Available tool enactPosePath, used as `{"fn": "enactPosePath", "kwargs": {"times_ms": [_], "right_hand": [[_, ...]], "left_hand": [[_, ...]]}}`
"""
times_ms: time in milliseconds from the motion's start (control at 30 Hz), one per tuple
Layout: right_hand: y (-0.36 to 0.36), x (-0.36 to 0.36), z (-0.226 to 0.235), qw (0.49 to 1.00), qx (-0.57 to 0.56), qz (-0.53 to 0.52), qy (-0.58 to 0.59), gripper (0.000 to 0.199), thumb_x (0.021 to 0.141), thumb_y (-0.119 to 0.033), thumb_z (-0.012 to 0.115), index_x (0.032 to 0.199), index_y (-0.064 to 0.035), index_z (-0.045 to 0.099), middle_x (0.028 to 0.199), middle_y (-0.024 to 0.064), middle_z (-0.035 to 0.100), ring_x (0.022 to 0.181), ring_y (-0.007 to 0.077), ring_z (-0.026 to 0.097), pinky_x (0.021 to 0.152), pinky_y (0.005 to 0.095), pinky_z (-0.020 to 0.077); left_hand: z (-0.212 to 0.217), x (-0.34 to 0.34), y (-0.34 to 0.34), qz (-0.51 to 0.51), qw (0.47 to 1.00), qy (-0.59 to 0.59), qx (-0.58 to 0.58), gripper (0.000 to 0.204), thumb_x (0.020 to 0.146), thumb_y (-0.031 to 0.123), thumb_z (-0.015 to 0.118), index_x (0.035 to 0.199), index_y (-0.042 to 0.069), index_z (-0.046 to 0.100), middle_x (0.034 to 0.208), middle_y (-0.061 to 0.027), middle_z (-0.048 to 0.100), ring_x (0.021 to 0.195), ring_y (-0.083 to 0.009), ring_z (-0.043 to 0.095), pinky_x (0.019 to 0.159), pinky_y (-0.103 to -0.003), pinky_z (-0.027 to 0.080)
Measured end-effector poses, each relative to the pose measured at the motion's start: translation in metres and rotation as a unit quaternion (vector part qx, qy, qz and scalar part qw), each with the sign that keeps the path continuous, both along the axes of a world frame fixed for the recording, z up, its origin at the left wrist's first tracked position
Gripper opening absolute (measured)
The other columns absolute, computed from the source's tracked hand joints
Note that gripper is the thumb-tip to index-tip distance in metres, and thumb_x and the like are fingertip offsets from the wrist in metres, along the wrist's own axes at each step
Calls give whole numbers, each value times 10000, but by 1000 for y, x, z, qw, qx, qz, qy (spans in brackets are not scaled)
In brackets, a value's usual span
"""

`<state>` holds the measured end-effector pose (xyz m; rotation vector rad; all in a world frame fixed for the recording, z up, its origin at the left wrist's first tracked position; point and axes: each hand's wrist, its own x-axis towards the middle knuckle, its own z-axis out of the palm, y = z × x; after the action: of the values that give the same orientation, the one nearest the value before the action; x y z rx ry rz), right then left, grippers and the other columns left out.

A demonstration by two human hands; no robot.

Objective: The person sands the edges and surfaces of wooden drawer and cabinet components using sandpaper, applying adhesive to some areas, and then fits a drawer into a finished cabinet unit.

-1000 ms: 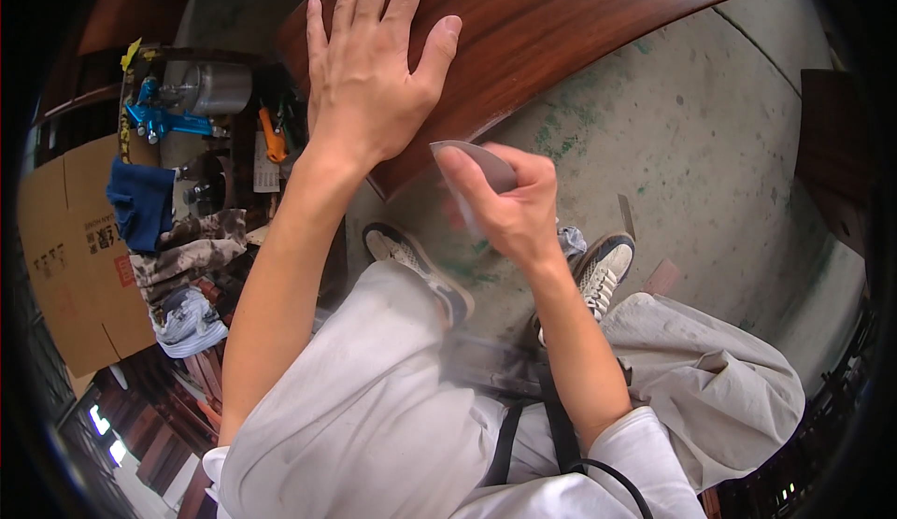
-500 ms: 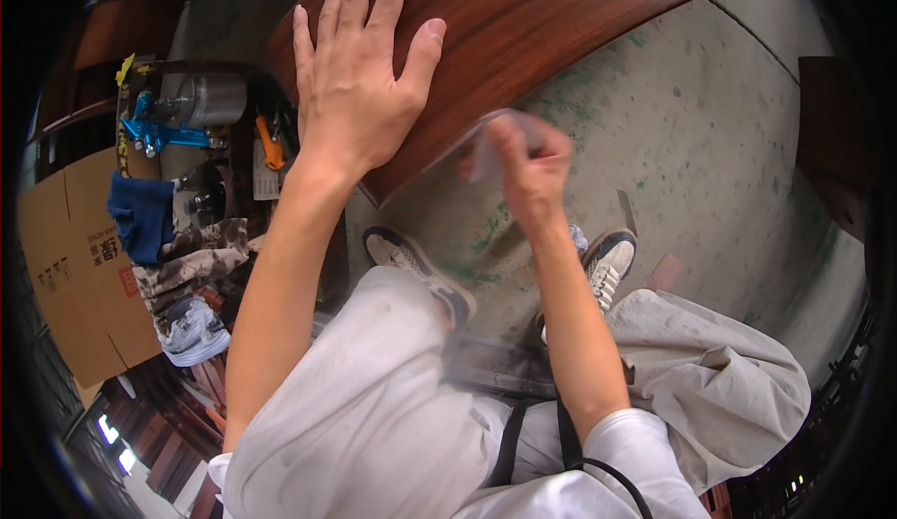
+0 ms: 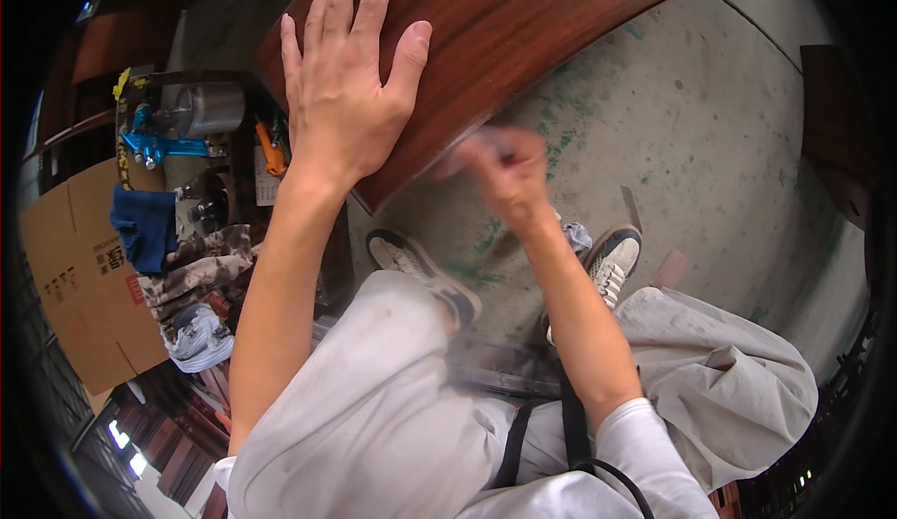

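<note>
Wooden panel (image 3: 500,38) | under left grip (image 3: 344,108), spread, empty | beside right grip (image 3: 512,175), curled, hold unclear

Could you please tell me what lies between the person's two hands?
In the head view, a bare stretch of the reddish-brown wooden panel lies between the left hand and the right hand.

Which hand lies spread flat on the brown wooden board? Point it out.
The left hand: palm down, fingers spread on the brown wooden board. The right hand differs: curled and blurred by the board's lower edge.
</note>
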<state>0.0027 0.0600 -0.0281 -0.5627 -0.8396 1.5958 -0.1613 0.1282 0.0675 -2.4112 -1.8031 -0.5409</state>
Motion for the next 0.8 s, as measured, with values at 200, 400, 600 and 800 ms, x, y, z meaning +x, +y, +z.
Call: {"fn": "enactPosePath", "kwargs": {"times_ms": [200, 400, 600, 800], "right_hand": [[23, 49, -7, 957, -126, -261, 26, 384, 1030, -367, 669, 930, 1, 715, 745, 88, 713, 704, 175, 701, 662, 315, 577], [22, 76, 24, 973, -46, -175, 145, 505, 1066, -530, 518, 932, -67, 666, 985, 154, 740, 870, 268, 721, 785, 383, 599], [7, 30, 45, 990, -37, -30, 131, 525, 1053, -509, 546, 917, -35, 726, 1378, 196, 655, 1269, 251, 639, 1039, 390, 541], [-37, 55, 20, 928, -240, 280, 49, 519, 942, -514, 705, 799, -16, 735, 1015, 245, 765, 904, 372, 760, 835, 486, 625]], "left_hand": [[1, 1, -5, -7, 999, -33, 5, 506, 1048, 366, 519, 1518, 180, 515, 1615, -94, 434, 1517, -293, 355, 1255, -580, 136], [9, -3, 0, -36, 990, -133, -37, 406, 1068, 246, 471, 1446, 166, 594, 1562, -51, 520, 1503, -263, 398, 1270, -537, 119], [19, -10, -1, -43, 972, -213, -90, 429, 1104, 296, 375, 1406, 125, 628, 1543, -73, 545, 1496, -276, 412, 1277, -509, 91], [37, -12, -19, -132, 977, -110, -126, 614, 1009, 379, 570, 1555, 120, 464, 1628, -90, 435, 1551, -288, 318, 1282, -535, 82]]}}
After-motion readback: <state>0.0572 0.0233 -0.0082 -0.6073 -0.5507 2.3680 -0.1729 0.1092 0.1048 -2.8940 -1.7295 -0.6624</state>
